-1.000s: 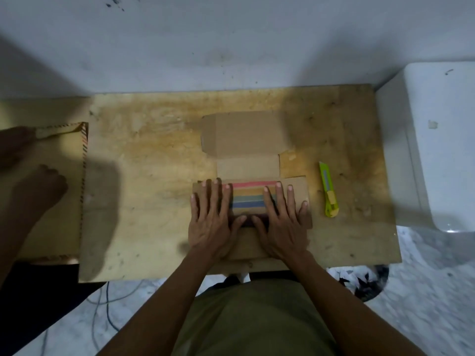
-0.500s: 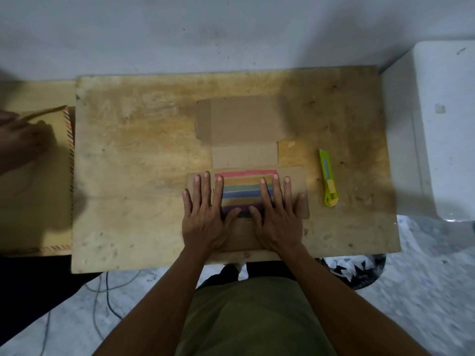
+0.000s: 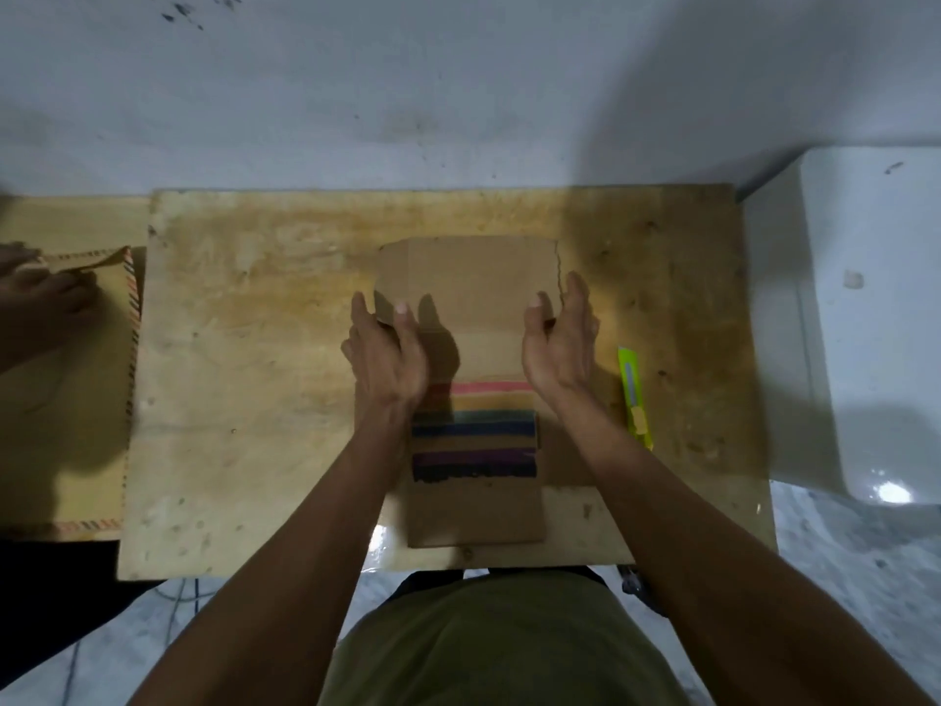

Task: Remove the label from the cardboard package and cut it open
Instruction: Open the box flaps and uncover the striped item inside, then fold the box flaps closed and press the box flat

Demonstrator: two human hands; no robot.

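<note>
A: Cardboard package (image 3: 473, 507) status?
B: Opened flat, centre of the tabletop (image 3: 244, 400), near end at the front edge. Rainbow-striped block (image 3: 473, 435) showing in the middle.
A: Hands?
B: Left hand (image 3: 387, 354) and right hand (image 3: 560, 343) each gripping a side of the far flap (image 3: 473, 282).
A: Cutter?
B: Yellow-green utility knife (image 3: 634, 397) lies untouched, right of the package.

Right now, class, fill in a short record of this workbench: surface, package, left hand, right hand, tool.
surface: worn wooden board
package: opened cardboard package lying flat, coloured stripes showing inside
left hand: left hand gripping the far flap's left edge
right hand: right hand gripping the flap's right edge
tool: yellow-green utility knife on the board, right of the package, untouched
</note>
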